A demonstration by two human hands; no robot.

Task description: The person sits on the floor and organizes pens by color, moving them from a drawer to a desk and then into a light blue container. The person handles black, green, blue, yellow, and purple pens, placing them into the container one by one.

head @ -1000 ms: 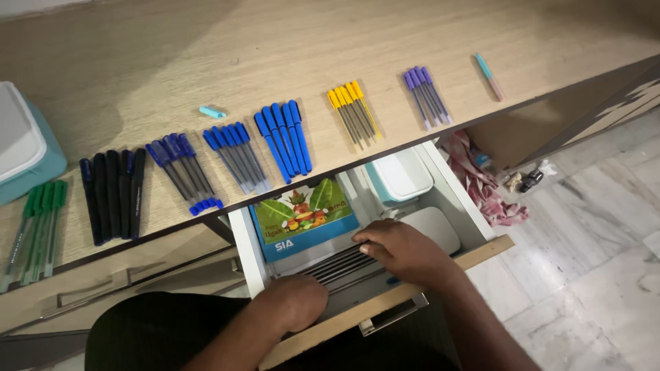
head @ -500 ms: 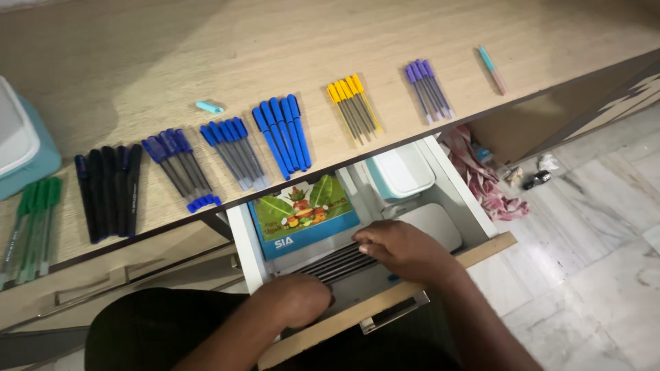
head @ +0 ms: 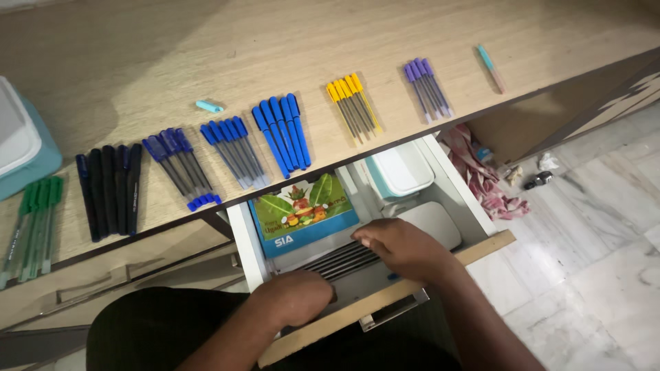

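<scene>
left hand (head: 292, 297) fingertips hidden, teal box (head: 24, 148) cropped
</scene>
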